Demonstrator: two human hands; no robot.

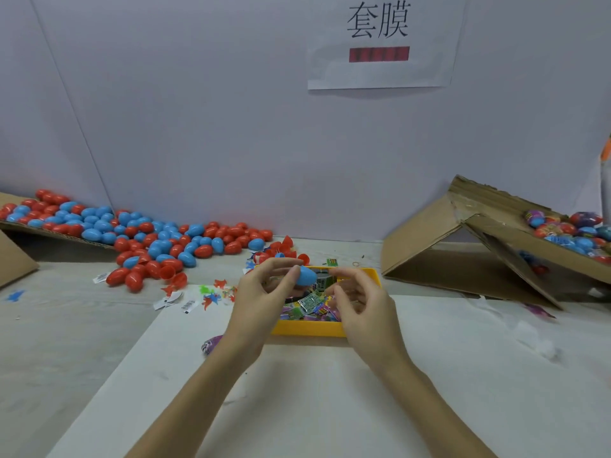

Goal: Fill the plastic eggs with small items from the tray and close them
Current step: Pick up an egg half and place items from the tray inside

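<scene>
My left hand pinches a blue plastic egg between thumb and fingertips, just above the far left part of the yellow tray. The tray holds several small colourful packets. My right hand hovers over the right side of the tray with its fingers curled; whether it holds a small item I cannot tell. A big heap of red and blue eggs lies at the left along the wall. Loose red egg halves lie just beyond the tray.
A tilted cardboard box at the right carries wrapped eggs. Cardboard lies under the heap at the far left. Small plastic toys and paper tags are scattered left of the tray. A wrapped egg lies near my left wrist.
</scene>
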